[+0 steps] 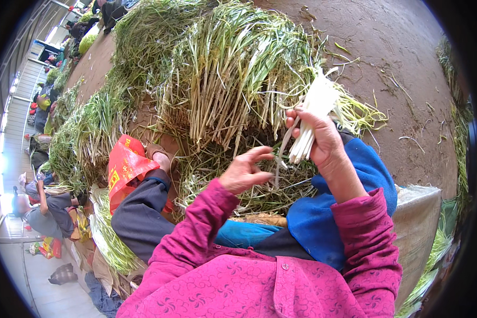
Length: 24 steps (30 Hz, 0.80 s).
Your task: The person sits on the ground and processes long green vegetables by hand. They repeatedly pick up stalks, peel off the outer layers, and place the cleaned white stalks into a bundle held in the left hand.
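My right hand (320, 137) grips a bundle of trimmed white leafy stalks (320, 95), possibly green garlic or chives. Its cut ends point down towards me, and pale yellow-green leaves (357, 111) trail behind it. A thin, blurred peeled strip (280, 157) dangles beside the bundle. Left of that strip, my left hand (248, 169) hovers with thumb and fingers apart, holding nothing that I can make out. Below both hands lies a litter of stripped leaves and peelings (206, 183). Beyond them stands a large heap of untrimmed stalks (230, 87) with brownish lower ends and green tops.
A red plastic bag (127, 167) covers part of my left leg. Trimmed greens (109, 234) lie at my left, near a seated person (49, 214). A pale woven sack (415, 230) stands at my right. Scraps dot the brown floor (401, 99).
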{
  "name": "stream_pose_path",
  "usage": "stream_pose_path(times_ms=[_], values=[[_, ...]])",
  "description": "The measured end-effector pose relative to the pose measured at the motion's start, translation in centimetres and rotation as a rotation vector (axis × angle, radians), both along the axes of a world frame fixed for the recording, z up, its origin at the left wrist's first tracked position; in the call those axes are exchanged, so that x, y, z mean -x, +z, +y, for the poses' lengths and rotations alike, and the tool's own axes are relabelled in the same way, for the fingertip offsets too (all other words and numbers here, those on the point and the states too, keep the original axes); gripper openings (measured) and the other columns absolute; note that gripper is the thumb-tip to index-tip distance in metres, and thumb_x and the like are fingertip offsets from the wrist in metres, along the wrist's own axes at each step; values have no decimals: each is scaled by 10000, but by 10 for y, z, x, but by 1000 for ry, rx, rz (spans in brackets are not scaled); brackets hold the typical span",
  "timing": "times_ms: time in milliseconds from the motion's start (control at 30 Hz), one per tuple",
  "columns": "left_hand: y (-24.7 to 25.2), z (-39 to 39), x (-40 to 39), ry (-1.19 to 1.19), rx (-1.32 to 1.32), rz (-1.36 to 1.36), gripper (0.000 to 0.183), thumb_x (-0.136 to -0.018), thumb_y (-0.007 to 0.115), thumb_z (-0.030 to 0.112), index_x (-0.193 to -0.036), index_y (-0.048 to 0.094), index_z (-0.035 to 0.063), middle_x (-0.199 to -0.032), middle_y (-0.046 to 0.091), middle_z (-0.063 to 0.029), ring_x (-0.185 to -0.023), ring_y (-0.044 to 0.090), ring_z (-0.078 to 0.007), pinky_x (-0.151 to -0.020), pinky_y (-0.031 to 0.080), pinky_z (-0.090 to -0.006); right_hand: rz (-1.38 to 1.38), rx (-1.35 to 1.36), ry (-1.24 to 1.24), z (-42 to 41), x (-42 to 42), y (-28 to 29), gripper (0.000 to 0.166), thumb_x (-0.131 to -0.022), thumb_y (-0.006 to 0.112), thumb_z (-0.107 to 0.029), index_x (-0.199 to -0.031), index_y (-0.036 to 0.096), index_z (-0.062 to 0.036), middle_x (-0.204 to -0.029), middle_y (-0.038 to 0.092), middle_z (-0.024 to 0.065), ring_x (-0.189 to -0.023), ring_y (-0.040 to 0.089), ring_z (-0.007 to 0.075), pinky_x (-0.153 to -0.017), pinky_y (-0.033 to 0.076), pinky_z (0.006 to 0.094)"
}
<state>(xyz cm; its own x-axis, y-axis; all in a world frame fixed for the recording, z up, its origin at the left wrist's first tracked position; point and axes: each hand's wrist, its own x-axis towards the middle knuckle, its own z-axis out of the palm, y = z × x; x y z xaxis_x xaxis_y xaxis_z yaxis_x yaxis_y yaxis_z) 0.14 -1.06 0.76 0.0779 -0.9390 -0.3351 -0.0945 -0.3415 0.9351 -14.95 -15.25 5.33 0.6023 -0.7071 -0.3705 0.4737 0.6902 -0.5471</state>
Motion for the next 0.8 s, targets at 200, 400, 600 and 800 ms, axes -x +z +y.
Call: stream_pose_path(times_ms=[200, 400, 600, 800], values=[[42, -33, 29, -25, 100, 121, 116, -766, 535, 19, -879, 558, 7, -642, 554, -3, -550, 514, -60, -489, 416, -195, -36, 28, 8, 4, 2, 6, 258, -769, 575, -57, -998, 477, 11, -894, 591, 129, -795, 608, 203, -489, 484, 206], [73, -89, -7, 208, 304, 96, 132, -821, 513, 55, -941, 544, 8, -610, 555, -20, -422, 417, -17, -356, 298, -135, 324, 209, 128, 20, -4, 6, 252, -713, 644, -75, -934, 537, -16, -852, 618, 85, -727, 621, 161, -510, 459, 229], [58, -132, -20, 175, 358, 199, 147, -838, 523, 91, -949, 543, -4, -657, 574, -39, -443, 480, -30, -407, 382, -133, 310, 220, 205, 28, -8, 6, 189, -743, 600, -69, -910, 544, 0, -698, 598, 79, -565, 577, 138, -509, 475, 247], [-28, -135, -63, 238, 80, -963, 217, -747, 608, 225, -719, 580, 12, -644, 601, -125, -568, 579, -174, -536, 473, -299, 224, 265, -76, 18, -3, 19, 133, -757, 581, -65, -865, 557, 9, -681, 601, 83, -552, 591, 135, -493, 488, 234]])
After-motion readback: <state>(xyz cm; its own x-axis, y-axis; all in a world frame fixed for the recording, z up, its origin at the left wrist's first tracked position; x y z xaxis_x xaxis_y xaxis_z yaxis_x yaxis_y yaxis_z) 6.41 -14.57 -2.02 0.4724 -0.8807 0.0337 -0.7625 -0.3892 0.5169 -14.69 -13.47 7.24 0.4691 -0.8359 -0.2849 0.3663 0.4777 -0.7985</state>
